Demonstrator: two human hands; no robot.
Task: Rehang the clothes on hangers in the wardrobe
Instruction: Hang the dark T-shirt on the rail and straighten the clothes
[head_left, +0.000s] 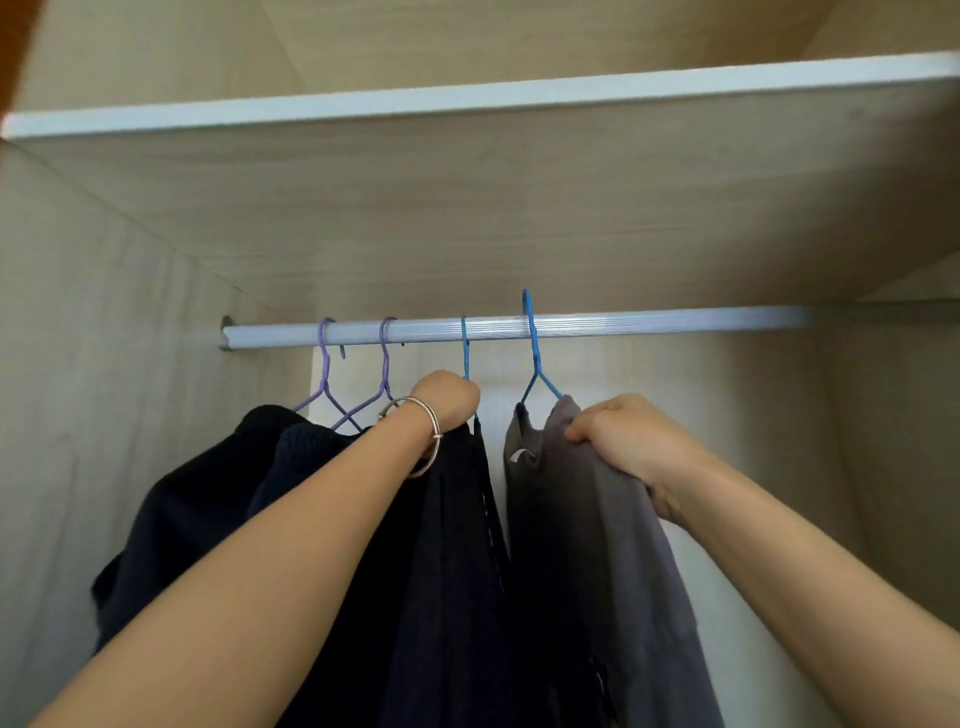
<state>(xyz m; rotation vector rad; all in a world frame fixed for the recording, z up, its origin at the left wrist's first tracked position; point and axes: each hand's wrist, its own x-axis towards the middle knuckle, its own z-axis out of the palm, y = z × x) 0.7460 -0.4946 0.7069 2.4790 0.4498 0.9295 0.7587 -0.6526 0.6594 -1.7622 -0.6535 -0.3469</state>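
Interior: pale wood-grain panels on left wall (78, 364), back wall (649, 374) and right wall (893, 415) | Shelf (467, 98): white front edge, wood-grain underside, spans full width overhead | Light: soft, brighter on back wall

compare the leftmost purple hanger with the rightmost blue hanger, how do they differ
Colour: the leftmost purple hanger is lilac, the rightmost blue hanger bright blue. Load: the purple one carries a black garment, the blue one a grey garment. Handling: nobody touches the purple one, while the right hand grips the grey garment on the blue one. Both are thin hangers hooked over the same rail.
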